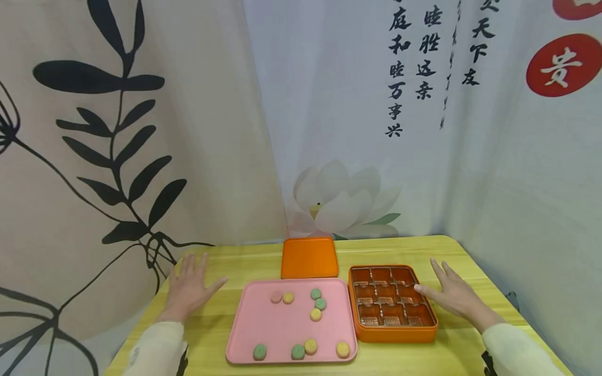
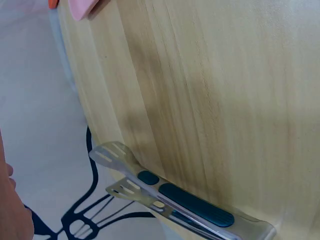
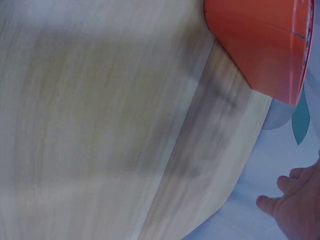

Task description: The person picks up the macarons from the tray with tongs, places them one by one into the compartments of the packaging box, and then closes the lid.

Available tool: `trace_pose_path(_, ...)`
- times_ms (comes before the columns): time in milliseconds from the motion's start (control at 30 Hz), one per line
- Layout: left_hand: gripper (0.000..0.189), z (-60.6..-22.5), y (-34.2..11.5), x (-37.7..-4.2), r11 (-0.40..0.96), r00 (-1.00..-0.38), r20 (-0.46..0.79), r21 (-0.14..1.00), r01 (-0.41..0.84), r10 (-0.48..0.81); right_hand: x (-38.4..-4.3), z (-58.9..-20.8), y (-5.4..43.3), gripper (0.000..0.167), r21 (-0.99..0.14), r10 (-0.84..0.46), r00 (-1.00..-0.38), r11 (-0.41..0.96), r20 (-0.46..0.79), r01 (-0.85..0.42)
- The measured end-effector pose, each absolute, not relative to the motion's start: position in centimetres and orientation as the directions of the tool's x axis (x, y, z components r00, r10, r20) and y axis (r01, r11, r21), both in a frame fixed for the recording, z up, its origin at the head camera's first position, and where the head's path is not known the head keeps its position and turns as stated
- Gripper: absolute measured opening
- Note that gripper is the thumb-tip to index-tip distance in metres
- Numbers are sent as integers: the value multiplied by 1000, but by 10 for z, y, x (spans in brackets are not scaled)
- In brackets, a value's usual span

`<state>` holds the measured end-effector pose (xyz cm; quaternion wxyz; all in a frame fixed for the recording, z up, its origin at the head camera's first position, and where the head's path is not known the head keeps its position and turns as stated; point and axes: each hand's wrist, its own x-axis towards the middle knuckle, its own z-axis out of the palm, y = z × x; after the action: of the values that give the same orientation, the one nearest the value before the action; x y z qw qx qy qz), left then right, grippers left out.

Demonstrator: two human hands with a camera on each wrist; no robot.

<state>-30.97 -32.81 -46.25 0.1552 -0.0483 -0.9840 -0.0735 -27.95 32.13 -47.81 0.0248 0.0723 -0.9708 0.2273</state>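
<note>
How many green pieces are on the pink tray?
4: one green piece and a second sit together toward the far side of the pink tray; a third near its near-left corner; a fourth by the near edge, beside a yellow piece. None looks hidden.

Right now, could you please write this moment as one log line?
left hand: empty; right hand: empty, near orange box; pink tray: round pieces; orange box: no pieces visible; tongs: at table edge

The tray [image 1: 277, 328] is coloured pink; its rounds [image 1: 315, 314] are coloured green, yellow and pink. Coloured orange are the lid [image 1: 309, 258], at the tray's twelve o'clock, and the box [image 1: 397, 335], at three.
</note>
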Motion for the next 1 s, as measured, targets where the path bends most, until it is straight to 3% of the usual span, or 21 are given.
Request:
trace_pose_path(567,90,-462,-358,-292,922,-932,354,382,67,-79,-271,-485,314,107,-640,-163,-987,759,-11,-118)
trace_pose_path(1000,100,-467,-392,-278,694,-929,103,695,-190,-357,-266,-499,308,101,-757,-181,-980,651,-78,-60)
